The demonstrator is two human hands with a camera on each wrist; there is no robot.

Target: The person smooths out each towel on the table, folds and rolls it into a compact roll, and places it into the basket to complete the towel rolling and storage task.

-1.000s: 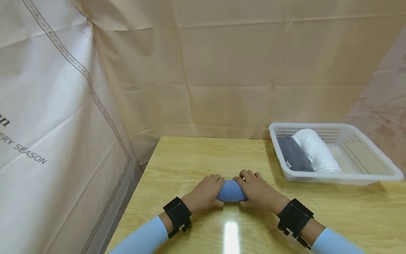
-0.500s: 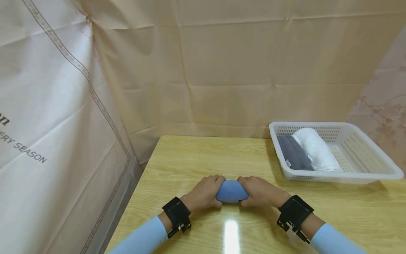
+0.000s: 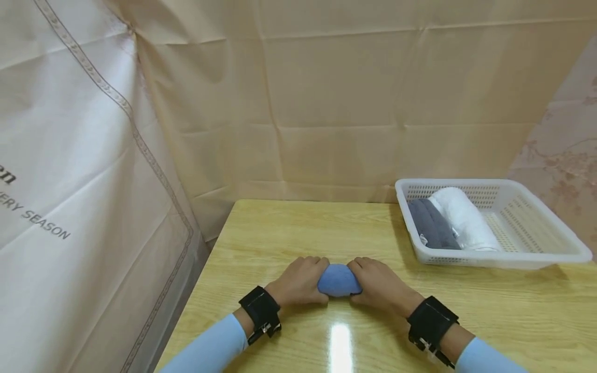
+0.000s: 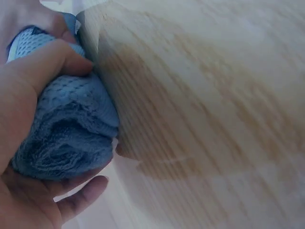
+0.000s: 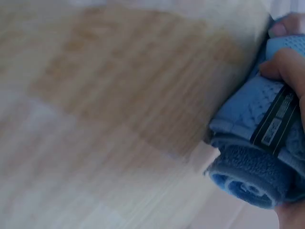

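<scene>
A blue rolled towel (image 3: 339,280) lies on the wooden table, held between both hands. My left hand (image 3: 300,281) grips its left end; in the left wrist view the thumb presses on top of the towel (image 4: 71,114) and the fingers curl beneath it, with the spiral of the roll showing. My right hand (image 3: 380,285) grips the right end. From the right wrist the rolled towel (image 5: 257,143) shows a dark label band (image 5: 275,121) near that thumb. Most of the towel's middle and underside is hidden by the hands.
A white perforated plastic basket (image 3: 494,261) stands at the table's back right. Inside it lie a dark grey rolled towel (image 3: 434,225) and a white rolled towel (image 3: 466,220). Beige cloth (image 3: 336,103) hangs behind the wooden table (image 3: 280,223), and pale printed cloth (image 3: 70,181) hangs at left.
The right hand's fingers, raised a second ago, have come down around the towel's right end. Left hand, towel and basket have stayed nearly in place.
</scene>
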